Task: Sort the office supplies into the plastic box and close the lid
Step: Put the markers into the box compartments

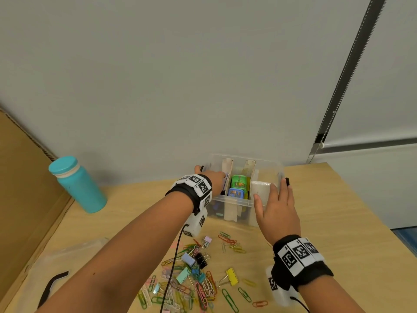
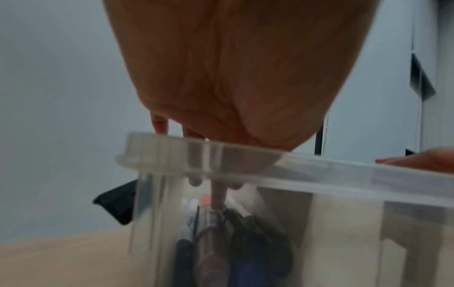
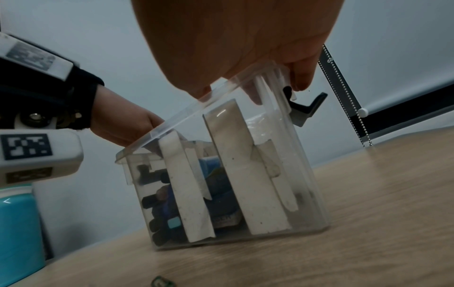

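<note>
The clear plastic box [image 1: 237,199] stands open by the wall, split by white dividers. My left hand [image 1: 216,179] reaches down into its left compartment, and the fingers [image 2: 217,196] point straight down onto the pens [image 2: 211,252] stored there. My right hand [image 1: 277,206] lies over the box's right end with its fingers laid across the rim beside a black latch [image 3: 304,104]. Green and blue cases [image 1: 237,187] fill the middle compartment. A pile of coloured paper clips and binder clips [image 1: 194,274] lies on the table in front.
A teal bottle [image 1: 76,184] stands at the left, next to a cardboard sheet [image 1: 22,199]. The translucent lid [image 1: 70,254] with a black latch [image 1: 54,283] lies at the near left. The table's right edge [image 1: 361,213] is close to the box.
</note>
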Demonstrator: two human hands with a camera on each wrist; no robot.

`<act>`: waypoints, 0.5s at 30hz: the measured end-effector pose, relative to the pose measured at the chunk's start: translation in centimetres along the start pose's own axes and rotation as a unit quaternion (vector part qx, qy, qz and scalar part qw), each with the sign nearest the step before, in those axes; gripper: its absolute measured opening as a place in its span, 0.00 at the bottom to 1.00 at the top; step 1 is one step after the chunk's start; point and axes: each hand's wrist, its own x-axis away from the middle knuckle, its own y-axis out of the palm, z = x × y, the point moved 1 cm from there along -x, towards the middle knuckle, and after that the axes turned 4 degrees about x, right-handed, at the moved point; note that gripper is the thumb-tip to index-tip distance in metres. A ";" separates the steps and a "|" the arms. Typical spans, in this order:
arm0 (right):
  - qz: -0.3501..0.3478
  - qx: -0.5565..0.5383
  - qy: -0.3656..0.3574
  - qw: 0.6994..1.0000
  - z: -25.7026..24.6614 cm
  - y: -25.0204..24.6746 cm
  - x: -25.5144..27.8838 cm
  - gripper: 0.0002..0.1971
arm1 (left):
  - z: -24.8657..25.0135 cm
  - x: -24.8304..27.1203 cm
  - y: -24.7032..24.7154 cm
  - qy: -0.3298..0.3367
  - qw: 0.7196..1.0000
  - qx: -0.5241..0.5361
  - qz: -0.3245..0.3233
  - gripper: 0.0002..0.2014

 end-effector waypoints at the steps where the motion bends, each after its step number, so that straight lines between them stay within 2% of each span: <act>1: 0.001 -0.001 0.000 1.000 0.0 0.0 0.0 0.34 | 0.0 0.1 0.0 0.000 1.000 -0.009 -0.016 0.20; 3: 0.003 -0.001 0.001 1.000 0.0 -0.1 0.0 0.35 | -0.1 0.3 0.0 -0.002 0.998 -0.040 -0.042 0.20; 5: 0.004 0.002 -0.002 1.000 -0.1 -0.1 0.1 0.35 | -0.1 1.0 -0.3 0.005 0.999 -0.040 -0.023 0.20; 7: 0.008 0.007 -0.007 1.000 0.0 -0.1 0.1 0.36 | -0.3 2.5 -1.0 0.024 0.999 -0.002 0.041 0.22; 9: 0.011 0.014 -0.012 1.000 0.1 0.0 -0.1 0.35 | -0.6 4.7 -1.9 0.047 0.987 0.083 0.133 0.23; 12: 0.000 0.031 -0.021 0.999 0.5 0.3 -0.4 0.36 | -1.7 9.3 -2.2 0.061 0.941 0.209 0.259 0.21; 15: -0.015 0.031 -0.017 0.999 0.3 -0.2 0.0 0.34 | -3.0 14.2 0.3 0.054 0.907 0.258 0.328 0.18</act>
